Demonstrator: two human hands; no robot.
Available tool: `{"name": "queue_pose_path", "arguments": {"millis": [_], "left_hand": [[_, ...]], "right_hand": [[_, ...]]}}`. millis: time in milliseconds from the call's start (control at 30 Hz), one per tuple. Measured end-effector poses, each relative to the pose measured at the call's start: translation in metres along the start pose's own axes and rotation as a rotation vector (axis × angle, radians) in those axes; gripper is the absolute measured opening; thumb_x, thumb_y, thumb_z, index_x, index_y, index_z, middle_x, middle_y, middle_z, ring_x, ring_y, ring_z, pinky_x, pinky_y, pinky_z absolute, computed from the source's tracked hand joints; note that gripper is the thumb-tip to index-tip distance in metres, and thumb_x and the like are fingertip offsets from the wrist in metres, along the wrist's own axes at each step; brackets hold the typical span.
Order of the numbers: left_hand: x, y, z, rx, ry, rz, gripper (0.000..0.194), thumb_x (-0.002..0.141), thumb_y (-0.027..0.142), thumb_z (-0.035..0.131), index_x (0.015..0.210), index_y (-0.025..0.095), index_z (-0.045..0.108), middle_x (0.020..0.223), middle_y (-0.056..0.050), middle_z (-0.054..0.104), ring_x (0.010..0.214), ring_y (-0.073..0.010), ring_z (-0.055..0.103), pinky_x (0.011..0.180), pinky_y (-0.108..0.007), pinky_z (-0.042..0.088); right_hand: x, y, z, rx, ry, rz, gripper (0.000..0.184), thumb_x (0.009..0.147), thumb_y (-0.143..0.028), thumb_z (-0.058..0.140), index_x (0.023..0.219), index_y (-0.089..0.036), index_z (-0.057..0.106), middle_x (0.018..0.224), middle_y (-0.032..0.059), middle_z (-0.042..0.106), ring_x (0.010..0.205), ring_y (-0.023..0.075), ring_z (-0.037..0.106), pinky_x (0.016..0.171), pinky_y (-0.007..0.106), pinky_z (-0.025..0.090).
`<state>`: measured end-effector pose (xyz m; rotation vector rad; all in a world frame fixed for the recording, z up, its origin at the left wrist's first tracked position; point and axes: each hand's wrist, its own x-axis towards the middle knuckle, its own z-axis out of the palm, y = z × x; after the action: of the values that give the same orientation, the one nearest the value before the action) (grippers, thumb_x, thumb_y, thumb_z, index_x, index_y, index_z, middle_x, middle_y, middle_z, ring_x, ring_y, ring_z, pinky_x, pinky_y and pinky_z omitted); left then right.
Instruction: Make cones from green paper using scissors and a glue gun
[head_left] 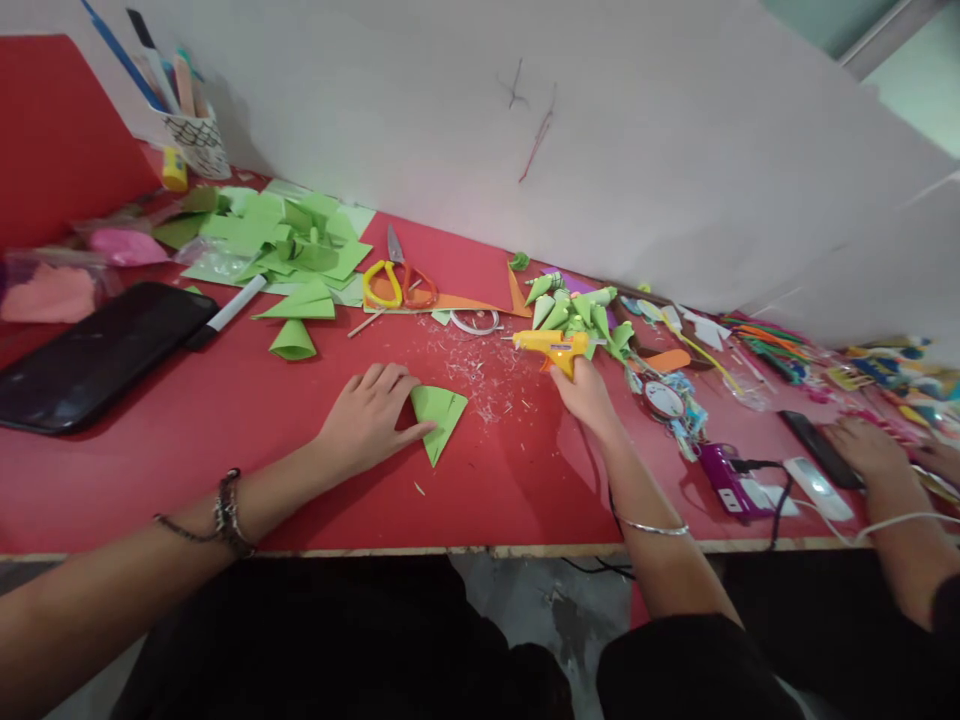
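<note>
While yellow plastic glue gun [553, 344] is grasped by right hand [589, 396], wedge-shaped green paper [442, 413] touched by unclenched left hand [367, 414] is judged light, crease-prone, best held by its edges.

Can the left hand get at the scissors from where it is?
Probably yes: the left hand would have to leave the green piece, but the scissors lie just beyond it, with only a thin stick lying low near the way.
</note>
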<state>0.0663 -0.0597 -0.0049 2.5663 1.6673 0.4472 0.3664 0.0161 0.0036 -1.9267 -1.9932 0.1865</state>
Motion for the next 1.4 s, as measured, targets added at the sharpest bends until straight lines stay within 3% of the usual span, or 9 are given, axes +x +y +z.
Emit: {"name": "queue_pose_path", "arguments": {"millis": [200,333,567,767,1000,1167,1267,1333,1400], "left_hand": [[0.009,0.001,0.001,-0.189,-0.040,-0.057,0.026,0.079,0.040,0.045,0.090,0.017,0.051,0.091,-0.006,0.056,0.088,-0.0228,0.047,0.072,-0.034,0.037],[0.020,-0.002,-0.001,-0.449,-0.113,-0.109,0.017,0.080,0.035,0.042,0.076,0.018,0.047,0.066,0.001,0.050,0.063,-0.0149,0.047,0.059,-0.026,0.035],[0.030,-0.021,-0.016,-0.682,-0.005,-0.189,0.025,0.078,0.039,0.043,0.064,0.020,0.036,0.058,0.005,0.037,0.054,-0.0108,0.038,0.052,-0.023,0.032],[0.041,-0.035,-0.023,-0.775,0.009,-0.215,0.028,0.076,0.043,0.047,0.063,0.019,0.039,0.058,0.005,0.039,0.054,-0.0104,0.039,0.051,-0.022,0.033],[0.046,-0.052,-0.011,-0.965,0.026,-0.344,0.026,0.076,0.043,0.050,0.070,0.018,0.048,0.060,0.002,0.056,0.059,-0.0120,0.051,0.059,-0.025,0.040],[0.041,-0.052,-0.009,-1.112,-0.039,-0.329,0.026,0.075,0.045,0.052,0.077,0.018,0.050,0.062,0.002,0.060,0.063,-0.0133,0.056,0.064,-0.026,0.043],[0.040,-0.049,-0.008,-1.217,-0.059,-0.328,0.025,0.074,0.043,0.055,0.081,0.019,0.051,0.067,0.001,0.062,0.063,-0.0121,0.056,0.065,-0.025,0.044],[0.039,-0.046,-0.007,-1.310,-0.073,-0.309,0.023,0.074,0.041,0.056,0.080,0.020,0.051,0.068,0.002,0.061,0.062,-0.0108,0.056,0.065,-0.024,0.044],[0.039,-0.041,-0.007,-1.364,-0.102,-0.278,0.021,0.074,0.040,0.056,0.079,0.020,0.051,0.068,0.002,0.061,0.062,-0.0101,0.056,0.065,-0.023,0.044]], "right_hand": [[0.016,-0.002,-0.012,-0.208,-0.109,0.006,0.029,0.077,-0.038,0.047,0.087,-0.012,0.058,0.085,0.0125,0.063,0.076,0.0227,0.060,0.056,0.025,0.038],[0.018,0.006,-0.017,-0.213,-0.141,0.021,0.029,0.076,-0.041,0.049,0.079,-0.014,0.059,0.079,0.0103,0.064,0.071,0.0207,0.060,0.054,0.024,0.038],[0.012,0.013,-0.005,0.236,-0.007,-0.006,0.035,0.072,-0.034,0.053,0.100,-0.012,0.055,0.091,0.0092,0.064,0.076,0.0194,0.061,0.063,0.028,0.046],[0.010,0.004,-0.007,0.298,-0.144,-0.076,0.037,0.073,-0.033,0.053,0.105,-0.014,0.055,0.092,0.0084,0.064,0.083,0.0209,0.060,0.072,0.034,0.047],[0.007,0.005,-0.024,0.135,-0.164,-0.122,0.040,0.073,-0.037,0.053,0.106,-0.014,0.054,0.096,0.0100,0.063,0.084,0.0198,0.060,0.069,0.030,0.045],[-0.015,-0.012,-0.067,-0.317,-0.140,-0.068,0.025,0.064,-0.040,0.062,0.072,-0.016,0.063,0.071,0.0098,0.064,0.072,0.0254,0.059,0.062,0.035,0.043],[-0.028,-0.039,-0.073,0.024,-0.293,-0.220,0.019,0.077,-0.033,0.050,0.085,-0.021,0.063,0.079,0.0039,0.066,0.072,0.0176,0.060,0.066,0.030,0.044],[-0.030,-0.059,-0.059,0.348,-0.410,-0.285,0.022,0.082,-0.031,0.043,0.088,-0.020,0.062,0.079,0.0026,0.065,0.071,0.0138,0.060,0.068,0.028,0.045],[-0.028,-0.076,-0.036,0.616,-0.478,-0.236,0.024,0.083,-0.030,0.042,0.090,-0.016,0.060,0.075,0.0033,0.064,0.065,0.0120,0.059,0.064,0.026,0.046]]}}
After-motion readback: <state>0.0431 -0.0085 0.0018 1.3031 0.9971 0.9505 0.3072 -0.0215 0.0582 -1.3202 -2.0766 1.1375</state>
